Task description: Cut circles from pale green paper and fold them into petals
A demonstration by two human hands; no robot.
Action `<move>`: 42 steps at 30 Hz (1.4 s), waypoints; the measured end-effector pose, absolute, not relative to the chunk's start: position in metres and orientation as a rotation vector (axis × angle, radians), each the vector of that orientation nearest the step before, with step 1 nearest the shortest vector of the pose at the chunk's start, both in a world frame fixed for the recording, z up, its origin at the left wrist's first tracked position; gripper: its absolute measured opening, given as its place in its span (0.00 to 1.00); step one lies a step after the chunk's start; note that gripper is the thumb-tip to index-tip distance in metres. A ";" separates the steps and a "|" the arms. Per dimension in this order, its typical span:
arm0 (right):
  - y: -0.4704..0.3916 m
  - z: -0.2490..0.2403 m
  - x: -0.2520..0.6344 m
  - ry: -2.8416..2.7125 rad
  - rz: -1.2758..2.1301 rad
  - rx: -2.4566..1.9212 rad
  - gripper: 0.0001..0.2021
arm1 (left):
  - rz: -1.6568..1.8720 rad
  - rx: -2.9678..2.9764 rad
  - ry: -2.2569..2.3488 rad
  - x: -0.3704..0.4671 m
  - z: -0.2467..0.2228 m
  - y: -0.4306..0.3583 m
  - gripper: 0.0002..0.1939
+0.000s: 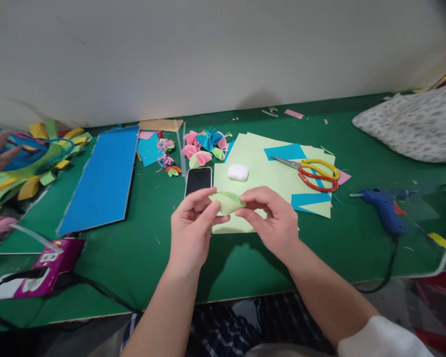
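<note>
Between my two hands is a light green paper petal (227,203), curved and pointed at its ends. My left hand (193,225) pinches its left end with thumb and fingers. At the right tip, my right hand (271,215) grips it between thumb and forefinger. Beneath and beyond lie pale green paper sheets (260,153) with a white earphone case (238,172) on them. A black-screened phone (198,181) lies just past my left hand. Scissors with red and yellow handles (317,173) rest on blue paper pieces (286,151) to the right.
Folded paper flowers (204,144) sit behind the phone, near clear glue sticks (180,146). A blue board (100,178) lies left. A blue glue gun (386,206) with its cord is at right, below a patterned cloth bag (416,121). Another person's hand (0,151) touches a paper craft far left.
</note>
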State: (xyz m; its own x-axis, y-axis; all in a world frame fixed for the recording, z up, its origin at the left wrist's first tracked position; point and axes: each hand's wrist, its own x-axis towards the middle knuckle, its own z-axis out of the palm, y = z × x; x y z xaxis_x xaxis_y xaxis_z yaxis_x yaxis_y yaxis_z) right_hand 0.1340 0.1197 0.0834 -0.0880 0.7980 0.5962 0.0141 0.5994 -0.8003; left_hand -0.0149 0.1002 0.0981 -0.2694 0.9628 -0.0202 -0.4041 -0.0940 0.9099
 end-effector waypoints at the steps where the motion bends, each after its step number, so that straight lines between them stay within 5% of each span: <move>1: 0.120 0.083 0.135 -1.558 0.720 -0.697 0.07 | 1.595 0.768 1.051 -0.015 0.098 0.100 0.12; 8: 0.122 0.083 0.134 -1.566 0.645 -0.669 0.06 | 1.553 0.742 1.044 -0.015 0.097 0.101 0.12; 25: 0.117 0.087 0.132 -1.339 1.079 -0.855 0.07 | 1.649 0.925 1.121 -0.014 0.097 0.093 0.10; 34: 0.117 0.088 0.132 -1.340 1.097 -0.850 0.07 | 1.631 0.962 1.162 -0.014 0.098 0.092 0.17; 42: 0.117 0.089 0.134 -1.403 1.078 -0.879 0.07 | 1.632 0.950 1.178 -0.014 0.103 0.090 0.10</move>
